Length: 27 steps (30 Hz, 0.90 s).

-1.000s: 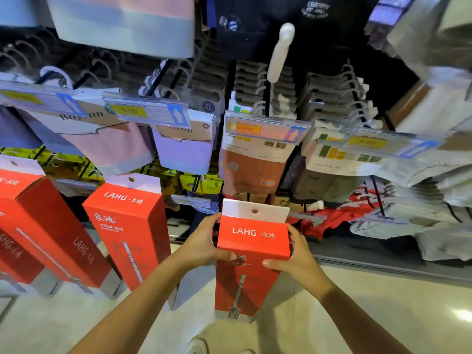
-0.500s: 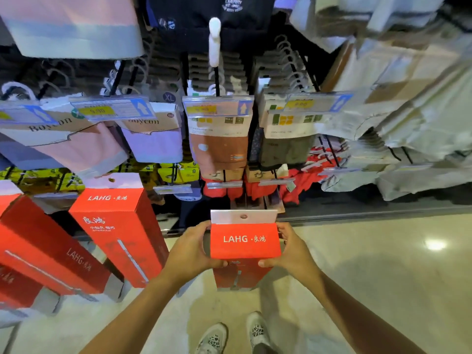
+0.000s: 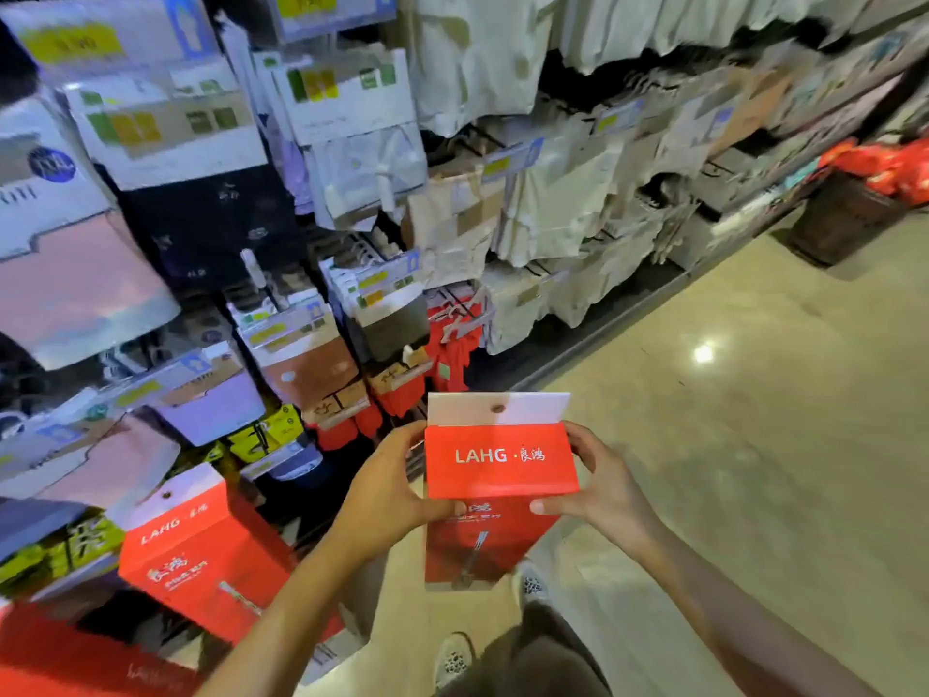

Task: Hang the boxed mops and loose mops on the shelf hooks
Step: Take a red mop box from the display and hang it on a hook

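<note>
1. Here the red boxed mop (image 3: 500, 475) is held upright in front of the person, over the aisle floor (image 3: 754, 445) and just beside the shelf display (image 3: 311, 274), not yet on any hook.
2. The left hand (image 3: 387, 495) grips the box's left edge, thumb curled across the front face; the right hand (image 3: 598, 487) grips the right edge the same way, so both sets of fingers are closed round the carton.
3. The white hang tab (image 3: 497, 409) at the top, with its punched hole, stands clear of both hands, which is what the step needs.
4. Another red box (image 3: 201, 550) already hangs lower left; I judge a free hook near it, or further along, is the target, though no bare hook is plainly visible in this blurred frame.
5. To do it well: keep the tab facing the shelf, bring the hole level with the hook tip, and slide the box straight back.
6. Keep both grips low on the carton so fingers do not block the hole.
7. Let go only once the weight hangs from the tab.
</note>
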Available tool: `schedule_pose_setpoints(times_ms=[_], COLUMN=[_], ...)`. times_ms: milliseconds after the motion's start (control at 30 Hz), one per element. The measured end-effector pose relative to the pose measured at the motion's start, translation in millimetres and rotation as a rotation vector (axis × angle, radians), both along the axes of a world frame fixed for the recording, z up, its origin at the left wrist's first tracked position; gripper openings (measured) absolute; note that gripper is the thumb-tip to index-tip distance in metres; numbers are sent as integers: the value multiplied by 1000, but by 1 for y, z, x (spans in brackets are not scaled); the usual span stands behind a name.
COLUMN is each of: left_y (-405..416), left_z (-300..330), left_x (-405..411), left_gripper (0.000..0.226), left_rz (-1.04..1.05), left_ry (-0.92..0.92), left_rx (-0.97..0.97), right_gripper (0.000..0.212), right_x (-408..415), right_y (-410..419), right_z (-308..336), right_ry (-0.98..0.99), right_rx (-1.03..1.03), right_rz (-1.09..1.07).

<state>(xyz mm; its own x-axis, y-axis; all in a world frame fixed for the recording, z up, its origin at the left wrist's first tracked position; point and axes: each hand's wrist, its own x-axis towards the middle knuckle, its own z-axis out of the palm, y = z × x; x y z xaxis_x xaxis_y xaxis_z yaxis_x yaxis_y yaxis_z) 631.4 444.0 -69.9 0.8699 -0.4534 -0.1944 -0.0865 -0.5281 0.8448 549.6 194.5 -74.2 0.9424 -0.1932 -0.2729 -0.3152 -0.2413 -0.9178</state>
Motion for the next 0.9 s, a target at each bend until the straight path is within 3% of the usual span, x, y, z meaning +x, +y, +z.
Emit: schedule_pose_setpoints(times_ms=[267, 400, 533, 900], left_y=[-68, -113, -163, -311], left_z=[117, 157, 185, 230], left_x=[-30, -52, -83, -245], left_gripper=[83, 93, 86, 93], left_rz=[-287, -429, -561, -812], left_ry=[-71, -103, -159, -48], left_rx=[-171, -197, -254, -432], right_gripper=[89, 84, 85, 96], right_x=[-104, -154, -208, -403], right_y=[-31, -52, -75, -138], right_z=[101, 134, 160, 208], right_ry=[-224, -314, -387, -499], right_rx=[-11, -40, -103, -192], right_rz=[-333, -477, -611, -1016])
